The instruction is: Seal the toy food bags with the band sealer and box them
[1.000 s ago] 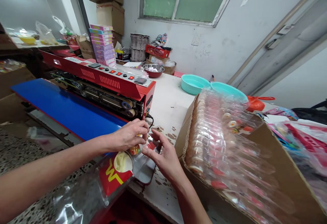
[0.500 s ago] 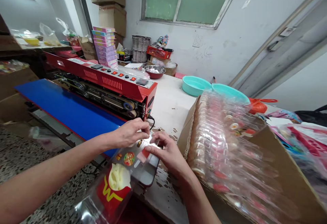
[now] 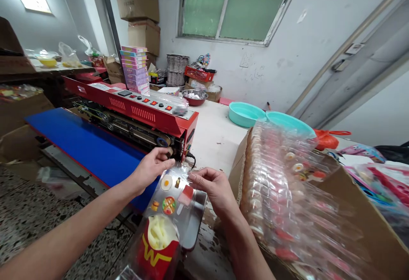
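Observation:
A clear plastic bag (image 3: pixel 149 203) hangs toward me at the near table edge. It holds a red fries box (image 3: pixel 156 252) with a yellow W and pale fries, plus small food pieces: a fried egg (image 3: pixel 166 182), a pizza-like disc (image 3: pixel 169 205) and a pink-and-red piece (image 3: pixel 185 195). My left hand (image 3: pixel 155 169) has its thumb and fingertips closed at the bag's upper left corner. Opposite it, my right hand (image 3: pixel 212 186) pinches the upper right corner between thumb and forefinger. Part of a grey plate (image 3: pixel 195 224) shows under the bag.
A red machine (image 3: pixel 140 107) with a blue conveyor belt (image 3: pixel 86 144) stands at left, its end close to my left hand. On the right, a cardboard box (image 3: pixel 361 212) holds several packed clear bags (image 3: pixel 275 190). Turquoise basins (image 3: pixel 245 114) sit behind.
Both hands have spread slightly apart along the bag's top edge. The bag now lies flatter, and the fried egg shows fully. The view has tilted up a little.

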`<state>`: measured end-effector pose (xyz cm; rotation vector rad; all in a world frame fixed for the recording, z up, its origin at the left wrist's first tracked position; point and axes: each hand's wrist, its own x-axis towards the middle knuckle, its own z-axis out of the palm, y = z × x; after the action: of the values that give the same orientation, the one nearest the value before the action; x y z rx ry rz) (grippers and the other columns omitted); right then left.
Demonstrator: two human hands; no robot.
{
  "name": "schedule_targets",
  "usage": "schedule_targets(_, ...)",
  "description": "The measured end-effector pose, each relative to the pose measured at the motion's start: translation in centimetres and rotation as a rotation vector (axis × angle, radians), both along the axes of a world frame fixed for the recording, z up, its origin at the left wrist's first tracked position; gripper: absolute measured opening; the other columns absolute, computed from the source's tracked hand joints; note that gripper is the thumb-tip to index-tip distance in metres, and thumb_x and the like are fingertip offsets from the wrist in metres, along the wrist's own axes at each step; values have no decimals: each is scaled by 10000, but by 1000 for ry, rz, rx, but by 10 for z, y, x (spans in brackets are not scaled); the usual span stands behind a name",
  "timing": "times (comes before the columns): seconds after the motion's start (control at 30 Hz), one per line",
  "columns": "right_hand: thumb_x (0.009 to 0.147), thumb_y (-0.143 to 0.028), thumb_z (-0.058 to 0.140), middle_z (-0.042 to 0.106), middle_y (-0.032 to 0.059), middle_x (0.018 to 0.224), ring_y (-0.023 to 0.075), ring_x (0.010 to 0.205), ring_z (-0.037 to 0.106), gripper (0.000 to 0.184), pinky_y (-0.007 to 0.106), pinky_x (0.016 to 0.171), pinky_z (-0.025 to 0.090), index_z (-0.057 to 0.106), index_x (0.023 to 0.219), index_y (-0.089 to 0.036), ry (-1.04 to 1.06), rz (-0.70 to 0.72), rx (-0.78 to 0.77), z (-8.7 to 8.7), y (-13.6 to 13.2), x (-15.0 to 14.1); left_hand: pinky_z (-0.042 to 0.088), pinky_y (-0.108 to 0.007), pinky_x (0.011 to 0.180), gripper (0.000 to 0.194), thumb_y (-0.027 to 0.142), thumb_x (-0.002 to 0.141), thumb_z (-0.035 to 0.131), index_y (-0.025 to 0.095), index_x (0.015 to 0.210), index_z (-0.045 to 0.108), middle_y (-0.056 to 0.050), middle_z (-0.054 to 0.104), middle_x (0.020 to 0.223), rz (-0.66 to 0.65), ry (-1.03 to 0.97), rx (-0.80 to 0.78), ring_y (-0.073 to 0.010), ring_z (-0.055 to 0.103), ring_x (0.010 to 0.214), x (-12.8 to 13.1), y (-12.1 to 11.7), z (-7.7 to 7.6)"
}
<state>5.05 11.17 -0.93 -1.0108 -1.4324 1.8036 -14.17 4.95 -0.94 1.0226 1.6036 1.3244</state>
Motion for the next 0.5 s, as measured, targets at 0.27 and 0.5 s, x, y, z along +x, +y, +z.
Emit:
schedule_targets(0.27,541,-382,813,626,21,581,115,521,541,337,240,517,431,612,632,-128,-54,-96,17,-19,7,-22,410,-216,446,357,361,501,774,99,668,598,-57,636,604,128,-418,-163,-118,539,475,-3,18,-27)
schedule_targets(0.5,520,-265,785,558,-33,492,94,441,494,321,212,442,390,533,684,-154,11,-263,47,-24,28,-41,460,-237,453,406,398,589,762,118,842,611,-95,686,739,149,-485,-163,-148,595,533,-20,31,-34)
